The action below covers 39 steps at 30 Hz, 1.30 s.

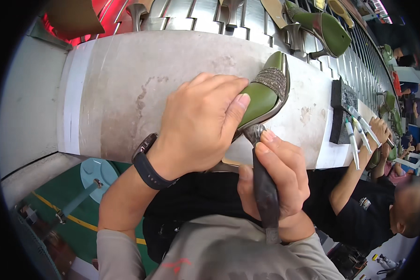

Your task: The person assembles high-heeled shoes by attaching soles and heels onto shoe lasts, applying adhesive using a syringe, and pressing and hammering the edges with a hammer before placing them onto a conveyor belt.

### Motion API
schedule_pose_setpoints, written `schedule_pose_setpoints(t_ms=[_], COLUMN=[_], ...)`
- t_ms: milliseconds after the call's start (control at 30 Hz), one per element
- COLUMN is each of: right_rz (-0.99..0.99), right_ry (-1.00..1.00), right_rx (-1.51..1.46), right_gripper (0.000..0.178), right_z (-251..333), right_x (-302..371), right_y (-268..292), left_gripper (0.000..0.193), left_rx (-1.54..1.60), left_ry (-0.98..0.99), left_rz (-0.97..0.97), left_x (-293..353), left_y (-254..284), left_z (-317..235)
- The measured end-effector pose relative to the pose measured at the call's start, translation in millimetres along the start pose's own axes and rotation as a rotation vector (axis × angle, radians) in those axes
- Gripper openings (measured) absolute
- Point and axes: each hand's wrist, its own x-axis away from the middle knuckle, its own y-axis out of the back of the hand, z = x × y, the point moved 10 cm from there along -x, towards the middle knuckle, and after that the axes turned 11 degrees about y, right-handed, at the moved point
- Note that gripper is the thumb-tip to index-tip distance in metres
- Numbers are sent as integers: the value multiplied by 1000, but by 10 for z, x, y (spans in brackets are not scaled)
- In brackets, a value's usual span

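A green shoe (261, 101) with a glittery grey band across it lies tilted over the pale work surface. My left hand (203, 119) is closed round its near part, thumb and fingers on the green upper, and hides much of that part. In my right hand (282, 175) is a dark-handled brush-like tool (266, 191), gripped with thumb and fingers. Its flared grey tip meets the edge of the sole just below the upper. Whether the tip has bristles I cannot tell.
Another green shoe (319, 30) with a high heel rests on the metal slat conveyor (172, 14) beyond the work surface (121, 93). Several syringes (354, 133) lie by a black block (340, 102) at right. A co-worker's arm (354, 177) reaches in there.
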Motion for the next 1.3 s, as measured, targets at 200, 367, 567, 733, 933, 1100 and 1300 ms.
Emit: schedule_pose_setpoints(t_ms=[200, 367, 567, 733, 933, 1100, 1300], right_rz=[2, 5, 10, -19, -199, -272, -238], right_ry=[-47, -86, -15, -142, -408, -374, -193], right_rx=[-77, -177, -209, -441, -485, -541, -433], right_gripper=[37, 37, 37, 35, 34, 37, 38], right_z=[-59, -153, 17, -101, -393, -524, -489], right_x=[25, -45, -41, 76, 526, 560, 369], right_y=[-31, -16, -42, 13, 408, 379, 428], left_gripper=[26, 28, 29, 29, 45, 97, 95], left_rx=[-19, -42, 8, -3, -101, -219, -390], left_ry=[-71, -45, 3, -54, -67, -124, -83], left_rz=[-44, -40, -19, 88, 322, 350, 308], left_x=[16, 26, -16, 50, 171, 60, 18], left_y=[-3, 9, -29, -12, -85, -366, -577], left_z=[-37, 0, 1, -54, -160, -520, -491])
